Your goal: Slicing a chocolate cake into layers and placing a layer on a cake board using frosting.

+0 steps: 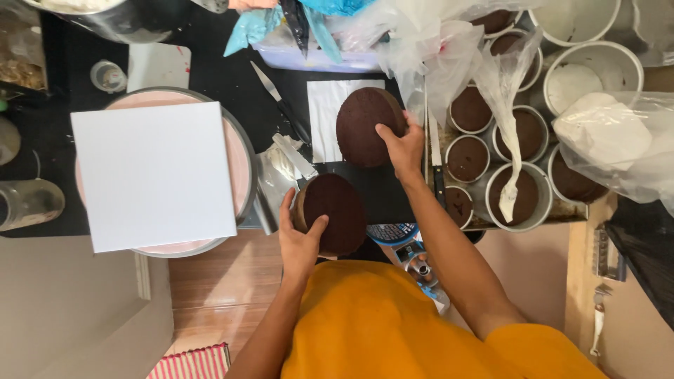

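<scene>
Beside the white square board (pixel 153 175), the left hand (pixel 300 242) grips one dark round cake layer (pixel 335 213); the right hand (pixel 401 146) clasps another (pixel 364 125), neither yet stacked or frosted.

A clear plastic bag (pixel 449 49) lies crumpled just beyond the right hand (pixel 401 146). A second clear bag holding white material (pixel 611 140) sits well to that hand's right.

Left hand (pixel 300 242) and right hand (pixel 401 146) each grip a chocolate cake round (pixel 335 213).
</scene>
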